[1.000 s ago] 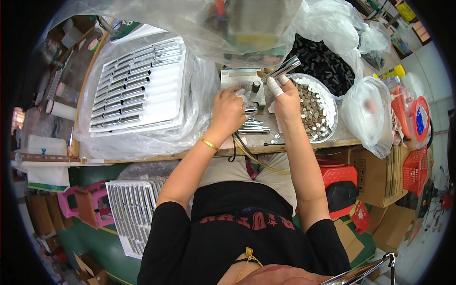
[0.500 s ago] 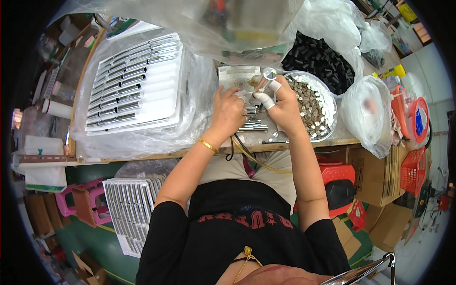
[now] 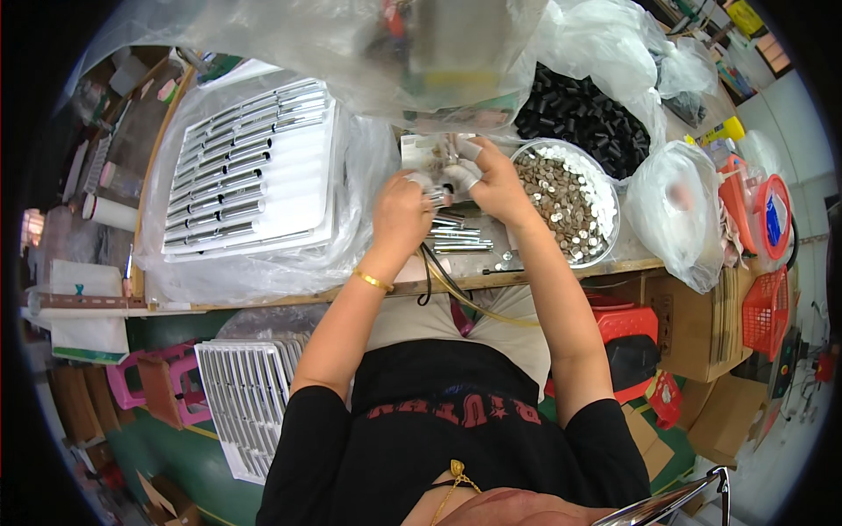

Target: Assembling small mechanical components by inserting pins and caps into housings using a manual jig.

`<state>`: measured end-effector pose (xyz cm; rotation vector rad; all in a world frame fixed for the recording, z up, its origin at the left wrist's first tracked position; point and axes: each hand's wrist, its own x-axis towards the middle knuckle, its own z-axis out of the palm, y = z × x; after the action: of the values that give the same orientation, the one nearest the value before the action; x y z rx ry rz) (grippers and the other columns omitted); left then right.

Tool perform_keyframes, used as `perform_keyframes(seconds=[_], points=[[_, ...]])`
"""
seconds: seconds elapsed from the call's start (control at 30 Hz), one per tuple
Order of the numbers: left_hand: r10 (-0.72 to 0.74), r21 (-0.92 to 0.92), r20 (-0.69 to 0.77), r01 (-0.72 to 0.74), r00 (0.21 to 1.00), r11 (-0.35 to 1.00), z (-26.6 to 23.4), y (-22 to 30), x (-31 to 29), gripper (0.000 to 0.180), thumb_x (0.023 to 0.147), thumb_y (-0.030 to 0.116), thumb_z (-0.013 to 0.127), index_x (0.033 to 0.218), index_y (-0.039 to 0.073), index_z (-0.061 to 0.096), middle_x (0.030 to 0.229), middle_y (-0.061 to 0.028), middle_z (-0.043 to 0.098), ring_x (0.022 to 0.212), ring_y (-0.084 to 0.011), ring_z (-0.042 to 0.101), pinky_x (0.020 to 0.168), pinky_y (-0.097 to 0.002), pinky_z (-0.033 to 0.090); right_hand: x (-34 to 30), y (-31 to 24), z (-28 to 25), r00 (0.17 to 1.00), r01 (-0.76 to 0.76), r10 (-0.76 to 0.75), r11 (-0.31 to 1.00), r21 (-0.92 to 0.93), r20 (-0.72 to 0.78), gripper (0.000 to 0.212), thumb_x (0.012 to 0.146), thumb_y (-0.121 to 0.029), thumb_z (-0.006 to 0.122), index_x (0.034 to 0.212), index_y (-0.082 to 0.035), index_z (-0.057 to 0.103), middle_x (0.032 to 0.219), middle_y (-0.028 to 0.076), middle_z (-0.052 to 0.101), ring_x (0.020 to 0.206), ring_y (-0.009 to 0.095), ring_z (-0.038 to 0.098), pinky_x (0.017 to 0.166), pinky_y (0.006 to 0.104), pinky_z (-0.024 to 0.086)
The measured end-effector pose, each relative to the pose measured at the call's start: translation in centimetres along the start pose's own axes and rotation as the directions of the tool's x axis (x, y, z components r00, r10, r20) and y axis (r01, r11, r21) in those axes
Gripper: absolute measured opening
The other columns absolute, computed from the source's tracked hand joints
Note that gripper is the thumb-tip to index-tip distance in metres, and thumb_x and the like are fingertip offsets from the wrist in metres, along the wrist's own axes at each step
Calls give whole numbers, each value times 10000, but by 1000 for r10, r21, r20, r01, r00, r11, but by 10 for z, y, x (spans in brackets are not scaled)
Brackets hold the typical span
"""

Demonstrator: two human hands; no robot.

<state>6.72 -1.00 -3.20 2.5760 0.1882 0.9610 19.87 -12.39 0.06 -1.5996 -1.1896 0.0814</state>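
My left hand (image 3: 405, 210) is closed, with the end of a shiny metal tube (image 3: 438, 198) showing at its fingertips. Close beside it, my right hand (image 3: 498, 186) has white-wrapped thumb and fingers bent together in a pinch. Motion blurs what lies between those fingers. Just under the hands, several chrome tubes (image 3: 460, 239) lie on the bench. A round clear tub (image 3: 617, 215) of small brownish and white discs sits right of my right hand. Behind the hands is a pale block or plate (image 3: 412, 151), partly hidden.
To the left, a white tray (image 3: 303, 167) carries rows of chrome tubes on plastic sheeting. Black short caps (image 3: 583, 118) fill a bag at the back right. A tied plastic bag (image 3: 680, 210) stands at the bench's right. Stacked trays (image 3: 241, 394) of tubes stand below, left.
My right hand has moved left and slightly nearer, close against my left hand. The shiny cylinder it held up is now blurred among the fingers. My left hand has shifted slightly left and nearer.
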Motion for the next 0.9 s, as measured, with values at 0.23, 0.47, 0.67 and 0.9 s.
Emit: perform_keyframes(seconds=[0.23,0.47,0.67,0.9], points=[[-223,-143,-155,201,962,969,-24,9,-4,242,640,-27,615,877,23,608,770,-156,564,739,-352,557,635,-429,447,-9,18,12,993,-118,118,975,-190,-14,306,812,-148,665,1115,-106,641,1044,132,599,995,325,546,887,385,415],[-281,-294,-236,207,930,933,-15,21,-1,163,762,18,706,905,24,628,814,-112,612,715,-256,593,653,-313,470,1,20,11,978,-206,202,943,-262,-41,285,817,-156,661,1093,-88,638,1009,139,603,989,338,539,867,393,425],[-264,-357,-213,177,941,917,-6,31,-4,186,750,2,712,915,20,630,868,-116,635,773,-249,615,693,-314,481,-1,16,13,985,-172,165,969,-180,-55,321,811,-156,670,1122,-87,630,1165,126,577,1075,338,503,933,389,413],[-216,-299,-261,134,941,945,5,33,-3,188,761,9,711,933,36,642,917,-114,653,814,-248,623,718,-317,488,-13,34,18,974,-227,222,941,-252,-45,373,771,-128,681,1139,-108,626,1248,123,559,1170,358,461,988,428,368]])
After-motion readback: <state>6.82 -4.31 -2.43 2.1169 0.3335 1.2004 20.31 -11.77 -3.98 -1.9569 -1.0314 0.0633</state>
